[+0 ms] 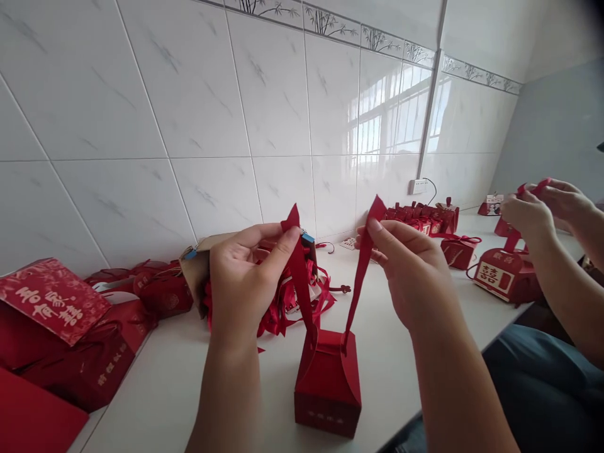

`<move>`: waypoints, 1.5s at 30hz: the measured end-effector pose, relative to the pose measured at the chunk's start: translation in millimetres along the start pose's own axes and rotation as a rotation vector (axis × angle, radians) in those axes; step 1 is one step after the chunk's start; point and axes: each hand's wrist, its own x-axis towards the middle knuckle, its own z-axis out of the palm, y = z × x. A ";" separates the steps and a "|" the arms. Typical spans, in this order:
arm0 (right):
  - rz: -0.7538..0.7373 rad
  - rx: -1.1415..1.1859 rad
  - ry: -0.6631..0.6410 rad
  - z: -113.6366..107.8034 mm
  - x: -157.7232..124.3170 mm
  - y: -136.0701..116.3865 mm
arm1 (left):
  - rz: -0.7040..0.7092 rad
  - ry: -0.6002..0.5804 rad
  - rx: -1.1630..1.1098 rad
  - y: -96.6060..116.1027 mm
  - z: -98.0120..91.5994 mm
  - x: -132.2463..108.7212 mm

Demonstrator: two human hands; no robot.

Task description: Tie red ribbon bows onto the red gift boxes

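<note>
A small red gift box [329, 384] stands upright on the white table, its top flaps folded together. A red ribbon [302, 286] passes through the holes at the top, and its two tails rise in a V. Between thumb and fingers, my left hand [252, 270] pinches the left tail near its pointed tip. My right hand [410, 264] grips the right tail the same way, holding it up above the box. Both tails look taut, and no knot shows at the box top.
Behind my left hand, a cardboard carton [195, 277] spills red ribbons. Red boxes [85, 340] crowd the left side. Finished-looking red boxes [419, 217] line the wall at right. Another person's hands [531, 211] hold ribbon over a red box [507, 274]. A tiled wall [278, 126] stands behind.
</note>
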 end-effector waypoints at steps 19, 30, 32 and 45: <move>-0.111 -0.074 -0.020 2.5 1.9 2.2 | 0.189 0.080 -0.157 -3.9 8.4 0.3; -0.184 -0.057 0.036 0.5 6.4 5.5 | 0.283 0.176 -0.203 -11.8 8.6 5.4; -0.214 -0.062 0.058 -0.5 7.5 4.7 | 0.321 0.190 -0.212 -11.2 10.5 5.7; -0.206 -0.060 0.095 -15.0 15.3 12.8 | 0.278 0.124 -0.095 -17.6 13.3 6.3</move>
